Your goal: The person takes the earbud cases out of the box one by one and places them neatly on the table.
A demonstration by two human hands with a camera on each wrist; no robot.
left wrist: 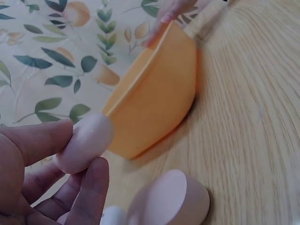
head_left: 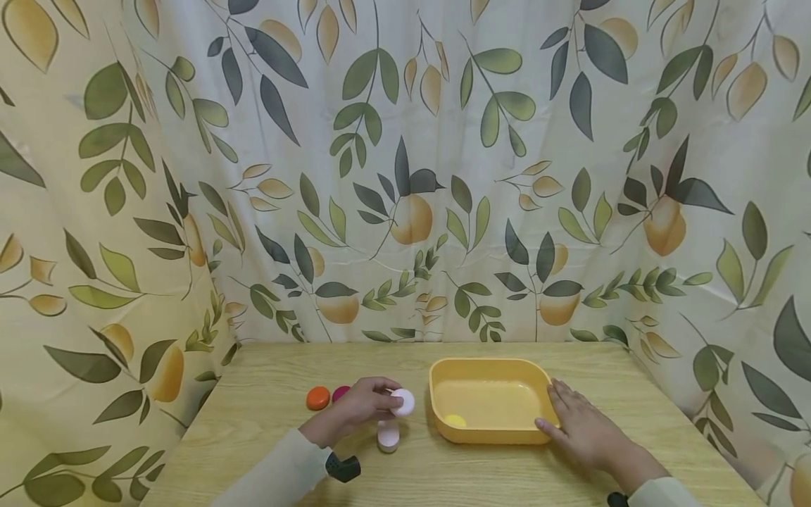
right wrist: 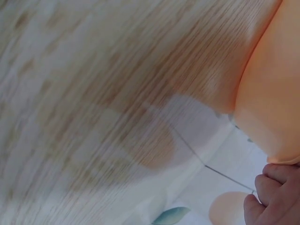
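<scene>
My left hand (head_left: 367, 403) pinches a pale pink rounded disc (head_left: 403, 402) between thumb and fingertips, just left of a yellow-orange plastic tub (head_left: 488, 436). Below that hand, a pale pink short cylinder (head_left: 388, 438) stands on the table; the left wrist view shows its slanted top. My right hand (head_left: 586, 427) rests on the tub's right side, fingers extended along the rim and thumb over the near right corner. Inside the tub, near its front left, lies a small yellow piece (head_left: 455, 420). The fingers partly cover a magenta round piece (head_left: 341, 393).
An orange round piece (head_left: 318, 398) sits left of the magenta one. A white object (left wrist: 113, 215) is partly cut off beside the pink cylinder. The wood-grain table (head_left: 488, 479) ends at a leaf-and-fruit patterned curtain (head_left: 405, 176) at the back and both sides.
</scene>
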